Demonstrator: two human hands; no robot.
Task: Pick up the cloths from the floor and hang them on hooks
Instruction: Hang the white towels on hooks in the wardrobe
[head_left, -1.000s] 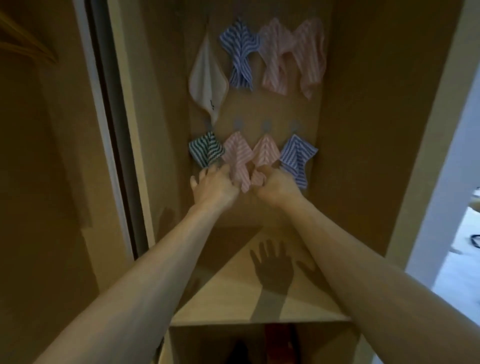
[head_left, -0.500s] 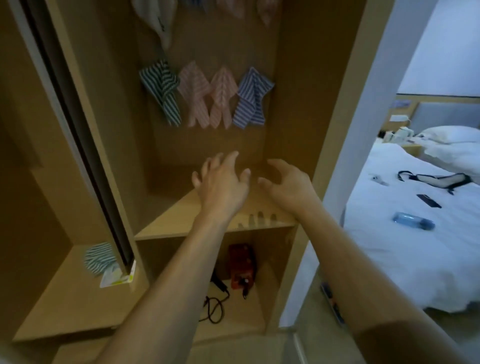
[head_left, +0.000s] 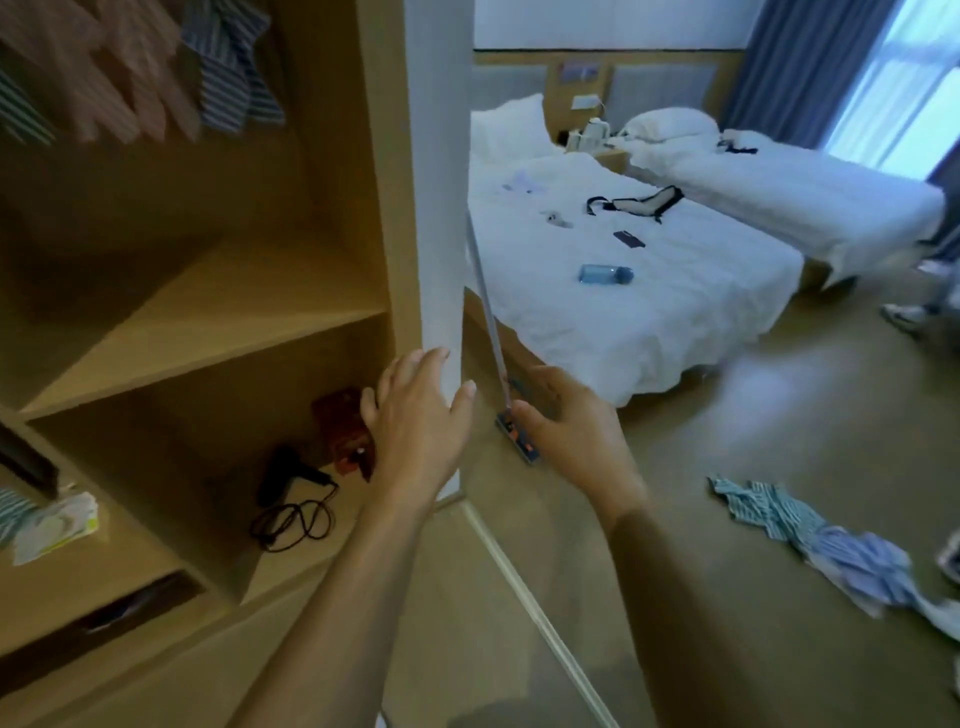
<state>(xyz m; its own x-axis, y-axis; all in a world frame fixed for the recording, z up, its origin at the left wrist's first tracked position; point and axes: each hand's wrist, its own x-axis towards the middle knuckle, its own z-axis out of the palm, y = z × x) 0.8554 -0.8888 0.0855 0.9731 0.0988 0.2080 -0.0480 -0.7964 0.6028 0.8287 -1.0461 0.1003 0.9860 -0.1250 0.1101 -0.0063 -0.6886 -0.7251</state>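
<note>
Several striped cloths (head_left: 810, 540) lie in a loose row on the floor at the lower right, teal ones nearer, blue ones farther right. More striped cloths (head_left: 150, 73), pink and blue, hang blurred at the top left inside the wooden closet (head_left: 208, 317). My left hand (head_left: 415, 421) is in mid-air in front of the closet's white side panel, fingers spread, holding nothing. My right hand (head_left: 576, 431) hovers beside it, fingers loosely bent and empty, well to the left of the floor cloths.
A hair dryer (head_left: 291, 478) with its cord and a red pouch (head_left: 345, 426) sit on the lower closet shelf. Two white beds (head_left: 649, 291) stand beyond the panel, with a water bottle (head_left: 605, 274) on the nearer one. Shoes (head_left: 906, 314) lie at the far right.
Both hands let go of the pink cloth on the hooks and dropped away. The view swung right and down from the closet back wall to the room and floor cloths.
</note>
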